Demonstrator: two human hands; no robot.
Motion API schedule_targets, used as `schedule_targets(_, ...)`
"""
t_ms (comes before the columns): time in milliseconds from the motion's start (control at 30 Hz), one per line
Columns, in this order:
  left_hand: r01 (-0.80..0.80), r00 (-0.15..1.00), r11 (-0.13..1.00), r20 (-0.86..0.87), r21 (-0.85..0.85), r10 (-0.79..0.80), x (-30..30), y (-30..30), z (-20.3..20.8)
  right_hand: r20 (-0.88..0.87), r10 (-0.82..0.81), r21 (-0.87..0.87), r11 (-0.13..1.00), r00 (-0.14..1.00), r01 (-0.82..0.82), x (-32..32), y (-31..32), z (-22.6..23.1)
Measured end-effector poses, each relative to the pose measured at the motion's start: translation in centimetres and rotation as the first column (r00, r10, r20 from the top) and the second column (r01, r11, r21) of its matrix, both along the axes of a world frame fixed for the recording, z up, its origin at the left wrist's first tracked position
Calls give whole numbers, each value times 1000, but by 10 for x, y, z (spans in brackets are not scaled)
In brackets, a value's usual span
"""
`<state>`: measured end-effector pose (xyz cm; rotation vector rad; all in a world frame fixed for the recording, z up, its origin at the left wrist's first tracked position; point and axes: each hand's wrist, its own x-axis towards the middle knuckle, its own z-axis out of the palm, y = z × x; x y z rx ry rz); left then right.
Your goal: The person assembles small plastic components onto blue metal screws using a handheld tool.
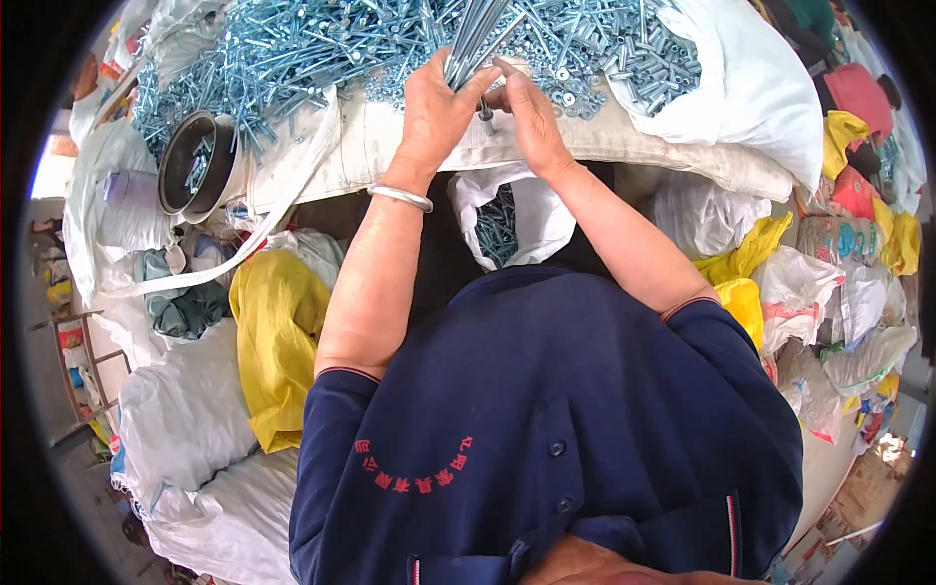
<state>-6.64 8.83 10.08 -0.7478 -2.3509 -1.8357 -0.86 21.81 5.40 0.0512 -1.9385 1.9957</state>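
Note:
My left hand (427, 122), with a silver bangle at the wrist, is closed round a bundle of long metal bolts (474, 39) that fans out upward above the table's front edge. Close against it, my right hand (534, 122) has its fingers bent inward, the tips by a short metal bolt end (486, 114) that sticks down between both hands. Whatever those right fingertips pinch is mostly hidden. Beyond the hands lies a wide heap of loose silver bolts (322, 49). Washers (565, 97) are scattered beside the right hand.
Metal sleeves (663, 73) fill a white sack (770, 107) at the right. A dark round pot (198, 161) with some hardware stands at the left. Below the table edge, an open white bag (536, 210) holds more bolts. Yellow (278, 341) and white sacks crowd both sides.

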Motion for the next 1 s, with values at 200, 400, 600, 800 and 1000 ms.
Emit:
schedule_targets(200,-2,990,1000,-140,-22,-1,-3,1,-6,-24,-71,3,997,997,71,-7,12,-9)
schedule_targets(400,3,988,1000,-152,3,-3,-2,3,-2,-70,-78,61,995,995,82,-11,22,-9)
schedule_targets(600,32,992,999,-125,-6,-32,0,0,0,-29,-134,192,972,990,138,1,21,-4)
schedule_targets(800,29,995,999,-94,20,-27,0,1,-3,-97,35,593,805,995,29,3,19,-11)
schedule_targets(1000,13,988,999,-157,30,-8,3,6,-6,-247,-20,638,749,969,179,-2,15,-7)
